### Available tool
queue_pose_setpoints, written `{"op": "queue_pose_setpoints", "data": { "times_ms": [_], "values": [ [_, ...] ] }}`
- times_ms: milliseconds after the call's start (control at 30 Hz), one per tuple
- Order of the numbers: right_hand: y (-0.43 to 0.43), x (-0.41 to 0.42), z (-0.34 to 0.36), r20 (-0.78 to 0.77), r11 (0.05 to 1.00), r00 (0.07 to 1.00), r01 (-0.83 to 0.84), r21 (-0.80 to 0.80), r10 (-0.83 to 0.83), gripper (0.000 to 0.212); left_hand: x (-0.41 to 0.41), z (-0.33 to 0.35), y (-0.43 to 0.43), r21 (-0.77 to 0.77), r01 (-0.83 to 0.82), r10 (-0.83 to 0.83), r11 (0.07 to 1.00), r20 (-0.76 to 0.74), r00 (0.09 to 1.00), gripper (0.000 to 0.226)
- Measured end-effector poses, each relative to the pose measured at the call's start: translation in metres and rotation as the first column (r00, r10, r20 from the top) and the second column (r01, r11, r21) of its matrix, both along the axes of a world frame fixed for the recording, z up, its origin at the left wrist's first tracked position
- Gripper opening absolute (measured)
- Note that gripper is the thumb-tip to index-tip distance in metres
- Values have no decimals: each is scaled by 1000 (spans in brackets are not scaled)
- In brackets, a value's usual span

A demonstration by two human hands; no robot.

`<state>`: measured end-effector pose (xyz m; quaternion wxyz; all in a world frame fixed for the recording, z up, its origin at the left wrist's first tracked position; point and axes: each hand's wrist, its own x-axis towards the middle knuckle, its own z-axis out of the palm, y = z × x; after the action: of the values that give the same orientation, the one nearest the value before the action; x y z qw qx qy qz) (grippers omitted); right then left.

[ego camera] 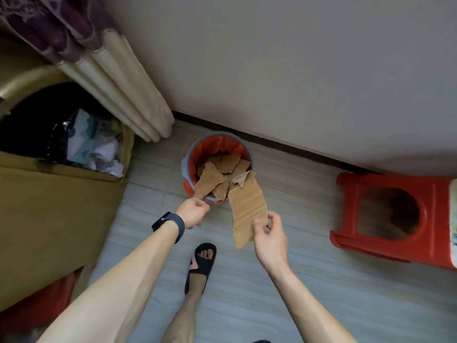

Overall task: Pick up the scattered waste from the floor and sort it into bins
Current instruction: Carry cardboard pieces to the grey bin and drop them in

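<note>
at centre frame, bin (190, 152): round, grey rim, red liner, standing on the floor close to the wall's dark skirting; torn brown cardboard fills it to the rim.
left hand (195, 214): at 7 o'clock of the bin, fingers curled, pinching the low corner of a torn cardboard piece.
torn cardboard piece (209, 181): tilted, its top end inside the bin, its low end hanging over the near rim into the left hand's pinch.
right hand (269, 233): at 5 o'clock of the bin, grasping a cardboard strip, thumb on its front face, fingers behind it.
cardboard strip (247, 209): long and ribbed, its top end leaning on the bin's near rim at 5 o'clock, its bottom end in the right hand.
watch (169, 225): dark band on the left wrist.
foot (201, 266): bare, in a black slide sandal, at 6 o'clock below both hands.
floor (296, 280): pale tiles.
red stool (393, 216): plastic, lying on its side at 3 o'clock, well apart from the bin.
brown box (49, 219): large, at 9 o'clock, open at the top, holding a black bag and crumpled white paper.
curtain (118, 78): cream and purple folds at 10 o'clock, hanging down beside the box.
wall (296, 70): plain, pale, across 12 to 2 o'clock.
</note>
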<state>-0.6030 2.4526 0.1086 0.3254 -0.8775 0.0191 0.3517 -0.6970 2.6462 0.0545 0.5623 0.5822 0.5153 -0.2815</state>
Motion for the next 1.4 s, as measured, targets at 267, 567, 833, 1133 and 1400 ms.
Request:
{"op": "queue_pose_setpoints", "data": {
  "times_ms": [267,567,833,1133,1400],
  "values": [
    [94,50,-5,-8,988,988,-157,3,157,31,-6,-5,30,197,127,-129,972,-2,992,25],
    [113,71,-58,3,988,989,-147,-43,147,34,14,-65,46,190,-28,66,981,-197,978,58],
    [71,71,-105,1,988,992,-127,-91,128,31,24,-143,43,99,-614,620,783,-185,762,31],
    [68,79,-78,8,989,997,-72,-129,74,35,42,-92,36,-232,-778,775,583,-126,619,16],
    [101,71,-77,-14,994,995,-101,-42,100,32,31,-90,49,31,-233,232,972,8,973,17]
  ]
}}
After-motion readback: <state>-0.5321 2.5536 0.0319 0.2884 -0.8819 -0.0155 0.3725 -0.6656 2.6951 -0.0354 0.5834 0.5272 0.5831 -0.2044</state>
